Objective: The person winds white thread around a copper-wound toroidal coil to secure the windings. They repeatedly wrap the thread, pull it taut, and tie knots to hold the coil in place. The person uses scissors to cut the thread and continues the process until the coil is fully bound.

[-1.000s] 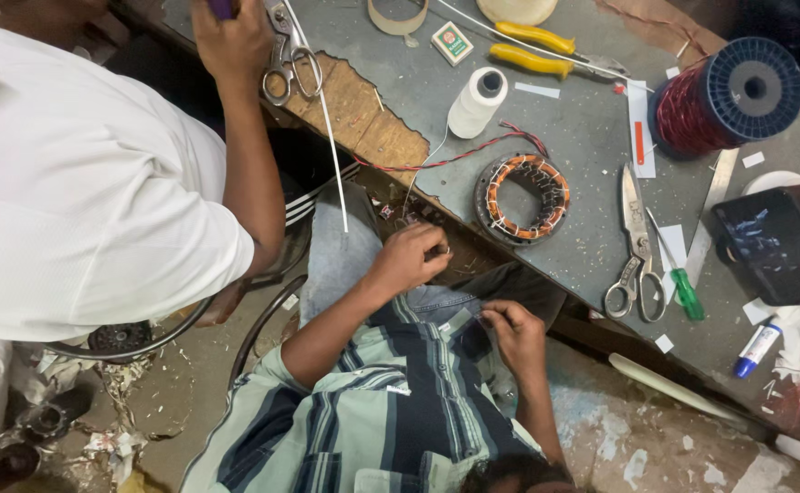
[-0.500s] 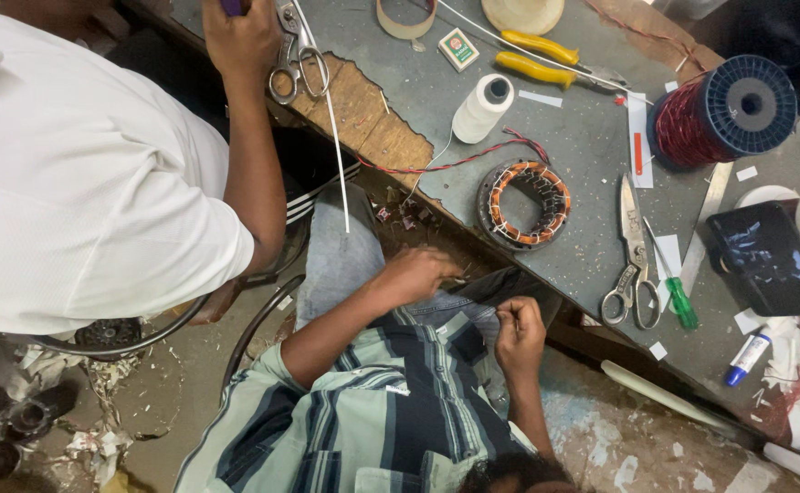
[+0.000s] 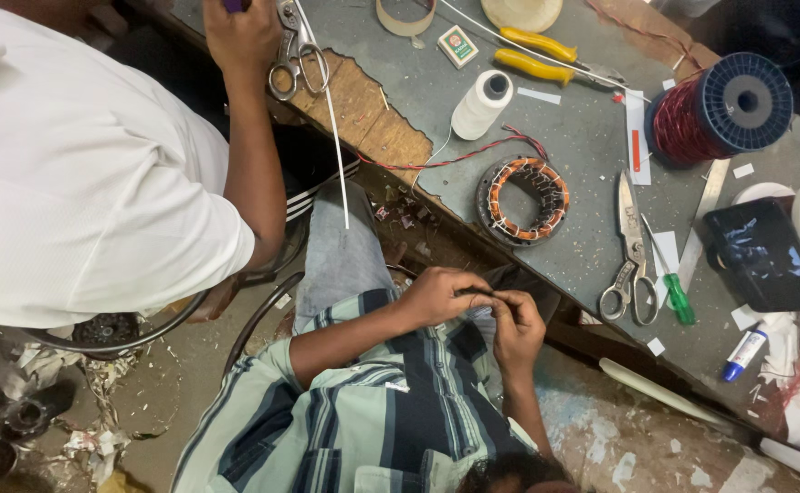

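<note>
Pinching a thin dark strip together, left hand and right hand were closed on it; tight, steady fingertips seemed best.

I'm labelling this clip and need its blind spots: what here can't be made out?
All in the head view:
- What the left hand and right hand pinch together: too small, covered by fingers.
- Purple thing in the co-worker's hand: cut off by the top edge.
- Dark screen: glare hides its content.
</note>
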